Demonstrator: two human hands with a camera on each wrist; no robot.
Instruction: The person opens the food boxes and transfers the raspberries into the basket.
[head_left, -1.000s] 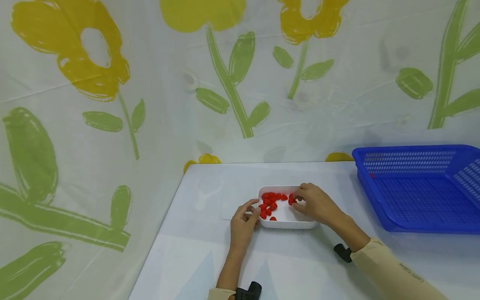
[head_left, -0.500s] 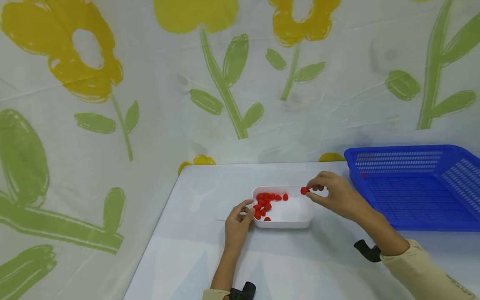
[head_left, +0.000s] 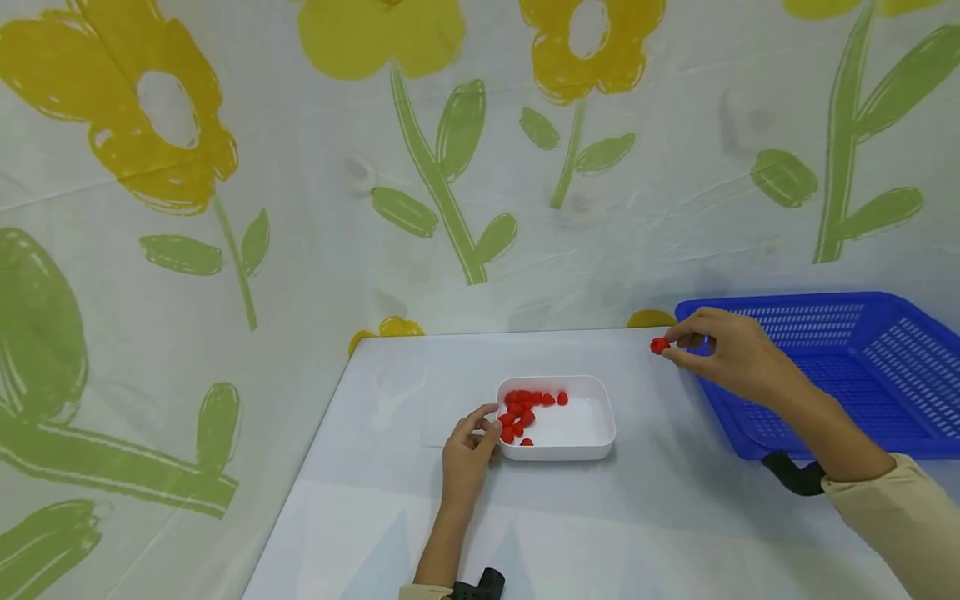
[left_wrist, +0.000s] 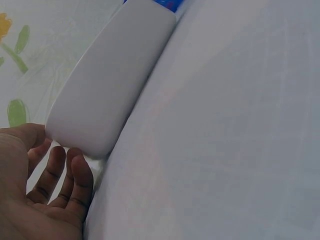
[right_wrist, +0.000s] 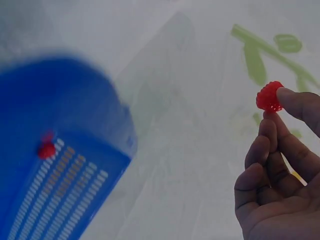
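Observation:
A red raspberry [head_left: 659, 346] is pinched between the thumb and fingertips of my right hand [head_left: 738, 358]. It is up in the air near the left end of the blue basket [head_left: 738, 442]. The right wrist view shows the bumpy surface of this raspberry [right_wrist: 269, 96] plainly. On the table stands a shallow white tray [head_left: 555, 453]. Several more raspberries [head_left: 527, 398] lie mostly in its left half. At the tray's left end rests my left hand [head_left: 467, 458], fingers loosely bent, thumb and fingertips touching the rim and end wall.
In the right wrist view, another raspberry [right_wrist: 46, 150] shows inside the basket, by its slotted wall. The white table [head_left: 390, 533] meets a flower-printed backdrop [head_left: 315, 250] at its back and left edges.
My right hand has lifted the raspberry out of the tray and carried it right and up towards the basket. The left hand has stayed at the tray. The head view has shifted slightly.

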